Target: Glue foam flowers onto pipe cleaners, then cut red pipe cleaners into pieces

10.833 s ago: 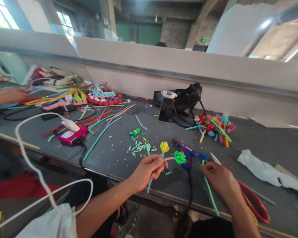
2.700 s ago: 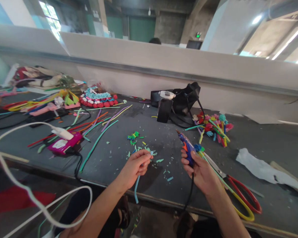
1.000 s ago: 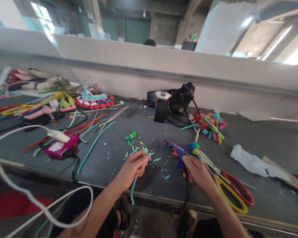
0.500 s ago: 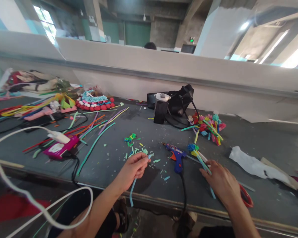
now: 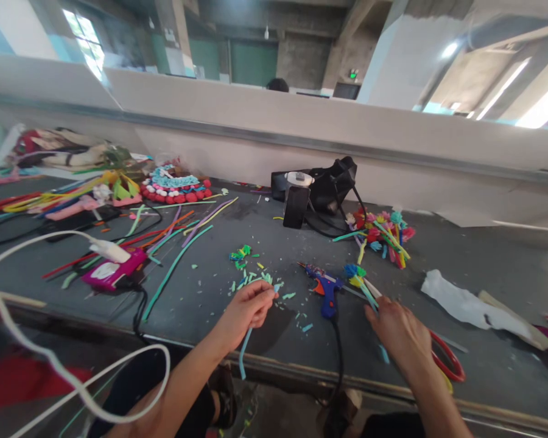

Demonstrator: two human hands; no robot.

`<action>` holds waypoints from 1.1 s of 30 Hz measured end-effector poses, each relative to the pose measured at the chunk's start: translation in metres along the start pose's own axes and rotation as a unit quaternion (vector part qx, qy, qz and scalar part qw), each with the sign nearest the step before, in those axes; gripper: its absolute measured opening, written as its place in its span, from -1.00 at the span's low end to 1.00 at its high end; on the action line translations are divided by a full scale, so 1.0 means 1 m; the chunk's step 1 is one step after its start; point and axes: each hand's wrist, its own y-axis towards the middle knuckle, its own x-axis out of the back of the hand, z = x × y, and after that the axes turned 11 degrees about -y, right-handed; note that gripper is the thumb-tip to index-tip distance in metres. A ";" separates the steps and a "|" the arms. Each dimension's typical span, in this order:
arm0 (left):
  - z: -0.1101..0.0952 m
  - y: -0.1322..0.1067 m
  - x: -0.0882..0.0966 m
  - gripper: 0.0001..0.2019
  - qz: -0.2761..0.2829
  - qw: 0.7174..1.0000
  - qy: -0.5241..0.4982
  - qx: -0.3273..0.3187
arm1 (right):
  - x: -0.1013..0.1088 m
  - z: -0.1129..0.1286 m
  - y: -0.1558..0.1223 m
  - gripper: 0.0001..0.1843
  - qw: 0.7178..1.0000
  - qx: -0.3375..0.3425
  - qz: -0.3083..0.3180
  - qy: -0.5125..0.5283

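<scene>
My left hand (image 5: 253, 304) is closed in a pinch on a light-blue pipe cleaner (image 5: 243, 356), whose long end hangs down below the fist. A short blue tip shows above the fingertips. My right hand (image 5: 399, 328) lies low over the table, fingers curled at the stems of a blue, green and yellow pipe-cleaner flower (image 5: 356, 274); its palm hides what it grips. Red-handled scissors (image 5: 452, 359) show partly from beneath that wrist. Between the hands rests a blue glue gun (image 5: 329, 295) with an orange trigger. Cut green snippets (image 5: 251, 278) are scattered beyond my left hand.
A bunch of pipe-cleaner flowers (image 5: 388, 234), a phone (image 5: 296, 207) and a black bag (image 5: 335, 185) stand farther back. Loose pipe cleaners (image 5: 178, 264) and a magenta power strip (image 5: 114, 271) with a white cable lie left. Crumpled white paper (image 5: 466, 304) is at right.
My right hand has shifted slightly left, and more of the scissors' handles shows beside the wrist. My left hand keeps its pinch on the blue pipe cleaner, nearly still.
</scene>
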 end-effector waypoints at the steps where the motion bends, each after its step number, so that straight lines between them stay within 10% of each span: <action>1: 0.001 0.000 0.000 -0.78 0.000 1.000 -0.001 -0.001 | -0.002 0.000 0.001 -0.74 1.000 -0.002 0.000 0.012; 17: 0.005 0.003 0.005 -0.74 -0.001 1.000 -0.011 0.011 | 0.018 -0.010 0.017 -0.67 0.931 0.034 -0.106 0.347; 33: 0.004 0.003 0.003 -0.73 -0.003 1.000 0.005 0.005 | 0.041 0.027 0.111 -0.70 0.948 0.119 -0.137 0.263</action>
